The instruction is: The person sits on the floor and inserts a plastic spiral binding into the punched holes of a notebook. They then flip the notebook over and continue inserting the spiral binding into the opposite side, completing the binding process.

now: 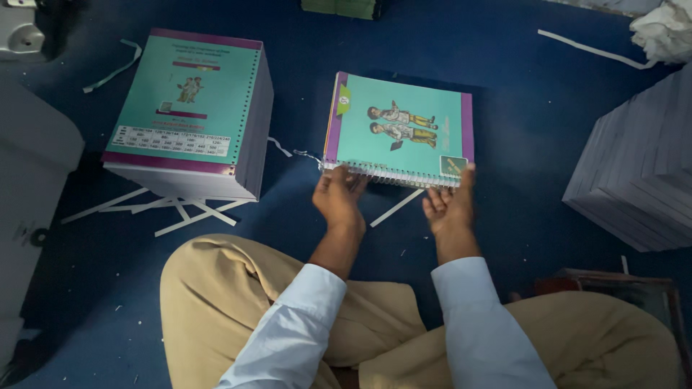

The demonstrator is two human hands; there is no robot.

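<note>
A teal spiral-bound notebook (400, 128) with purple edges and a drawing of two children lies flat on the blue floor in front of me, its wire spine toward me. My left hand (339, 198) grips the near left corner at the spine. My right hand (450, 205) holds the near right corner, thumb along the edge. A loose end of wire sticks out at the left of the spine.
A tall stack of punched, unbound teal-covered books (191, 108) stands at left. White paper strips (173, 209) lie under and beside it. Stacked grey paper blocks (641, 173) rise at right. A grey machine (29, 166) sits at far left. My crossed legs fill the foreground.
</note>
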